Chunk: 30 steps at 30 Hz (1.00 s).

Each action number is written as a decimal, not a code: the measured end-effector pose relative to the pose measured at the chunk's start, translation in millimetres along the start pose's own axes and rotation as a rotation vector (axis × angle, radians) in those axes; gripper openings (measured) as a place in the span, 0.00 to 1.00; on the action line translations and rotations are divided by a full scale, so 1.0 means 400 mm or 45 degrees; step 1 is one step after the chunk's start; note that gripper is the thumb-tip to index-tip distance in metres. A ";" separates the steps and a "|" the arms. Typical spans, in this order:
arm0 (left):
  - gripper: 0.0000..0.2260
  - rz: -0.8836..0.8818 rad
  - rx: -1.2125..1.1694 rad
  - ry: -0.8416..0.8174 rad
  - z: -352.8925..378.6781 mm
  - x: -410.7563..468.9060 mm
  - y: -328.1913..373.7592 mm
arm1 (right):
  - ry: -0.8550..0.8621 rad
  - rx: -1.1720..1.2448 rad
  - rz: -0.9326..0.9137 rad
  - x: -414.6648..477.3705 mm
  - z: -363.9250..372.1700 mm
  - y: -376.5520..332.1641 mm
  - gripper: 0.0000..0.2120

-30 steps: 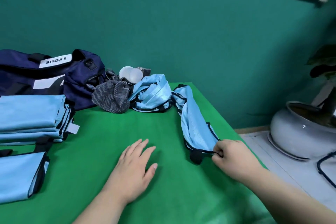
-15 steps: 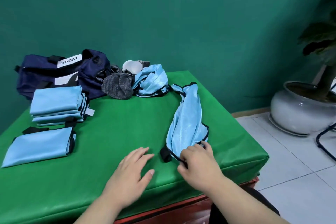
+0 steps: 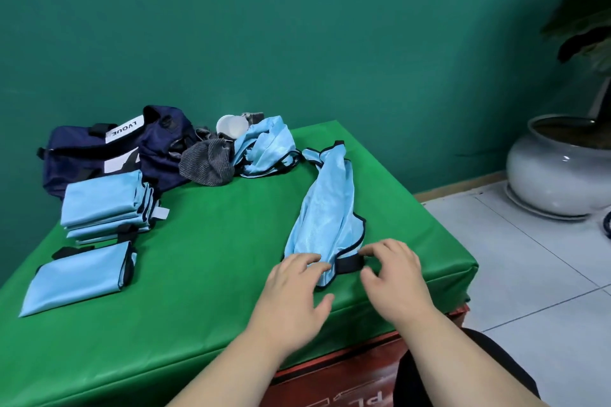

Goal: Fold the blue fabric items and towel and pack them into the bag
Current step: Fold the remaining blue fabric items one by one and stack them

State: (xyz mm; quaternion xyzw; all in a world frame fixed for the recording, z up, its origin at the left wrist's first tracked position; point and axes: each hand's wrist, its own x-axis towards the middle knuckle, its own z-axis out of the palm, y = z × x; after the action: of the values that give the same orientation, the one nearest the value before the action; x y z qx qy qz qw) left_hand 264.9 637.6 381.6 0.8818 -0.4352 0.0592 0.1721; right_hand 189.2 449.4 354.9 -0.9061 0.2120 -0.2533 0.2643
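Bearing LVGUE label (image 3: 124, 130), navy bag (image 3: 76, 163)

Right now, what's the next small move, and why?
The left hand rests on the near end of the bunched blue fabric, and the right hand is at its black strap. I'd probably draw them apart to spread it flat for folding.

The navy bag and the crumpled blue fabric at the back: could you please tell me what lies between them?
In the head view, a bunched grey striped cloth lies between the navy bag and the crumpled blue fabric.
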 end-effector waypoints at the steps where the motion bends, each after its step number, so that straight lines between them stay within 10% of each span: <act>1: 0.24 -0.011 0.067 0.009 0.007 0.016 0.011 | -0.010 0.000 0.032 0.007 -0.001 0.009 0.14; 16: 0.04 -0.096 0.426 -0.058 0.022 0.082 -0.048 | -0.010 0.058 -0.026 0.021 0.023 0.009 0.21; 30: 0.11 -0.237 0.352 0.209 -0.070 -0.038 -0.161 | -0.099 0.011 -0.159 0.018 0.073 -0.055 0.19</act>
State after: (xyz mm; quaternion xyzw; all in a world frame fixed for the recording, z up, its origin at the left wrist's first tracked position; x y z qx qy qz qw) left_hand 307.5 695.2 387.7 0.9257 -0.3240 0.1739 0.0890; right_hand 217.1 473.6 349.1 -0.9256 0.1436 -0.2346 0.2601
